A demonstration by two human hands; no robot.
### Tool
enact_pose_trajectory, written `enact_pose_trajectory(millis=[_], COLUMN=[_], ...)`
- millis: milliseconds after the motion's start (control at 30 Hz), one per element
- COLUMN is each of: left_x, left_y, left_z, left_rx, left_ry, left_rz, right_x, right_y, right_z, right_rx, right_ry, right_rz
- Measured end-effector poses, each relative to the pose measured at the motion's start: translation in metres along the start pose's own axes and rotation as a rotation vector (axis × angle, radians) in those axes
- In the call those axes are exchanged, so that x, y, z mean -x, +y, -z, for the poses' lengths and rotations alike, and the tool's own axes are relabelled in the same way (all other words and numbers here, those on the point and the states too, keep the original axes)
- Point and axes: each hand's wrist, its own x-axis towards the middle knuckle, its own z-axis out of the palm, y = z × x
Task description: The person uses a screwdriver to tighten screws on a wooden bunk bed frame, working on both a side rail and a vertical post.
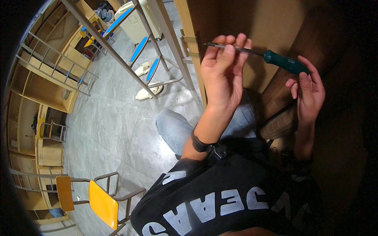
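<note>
Green-handled screwdriver, one: remotely, I pinch its shaft in the left hand, tip near a metal fitting, handle end in the right hand.

HEAD | left fisheye camera of a side-by-side head-worn pair | faces downward | closest: black shirt, 5 o'clock | near: left hand, 1 o'clock | far: cream suitcase, 11 o'clock
</note>
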Motion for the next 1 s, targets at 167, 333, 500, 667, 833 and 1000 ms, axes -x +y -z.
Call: enact_pose_trajectory(millis=[167, 333, 500, 667, 833, 1000], left_x=[-0.001, -0.005, 0.005, 0.018, 0.032, 0.045], left_y=[0.006, 0.003, -0.002, -0.016, -0.001, 0.013], left_z=[-0.001, 0.008, 0.014, 0.036, 0.078, 0.111], left_rx=[0.271, 0.212, 0.120, 0.137, 0.078, 0.029], left_ry=[-0.019, -0.026, 0.037, 0.186, 0.228, 0.330], left_rz=[0.078, 0.022, 0.154, 0.323, 0.433, 0.580], right_x=[0.002, 0.011, 0.022, 0.038, 0.033, 0.043], right_y=[0.003, 0.006, 0.009, -0.004, -0.047, -0.070], right_z=[-0.001, -0.002, 0.019, 0.038, 0.039, 0.010], right_rx=[0.024, 0.021, 0.003, 0.323, 0.814, 0.797], right_ry=[0.041, 0.043, 0.063, 0.066, -0.167, -0.554], right_rz=[0.107, 0.124, 0.065, 0.215, 0.821, 0.929])
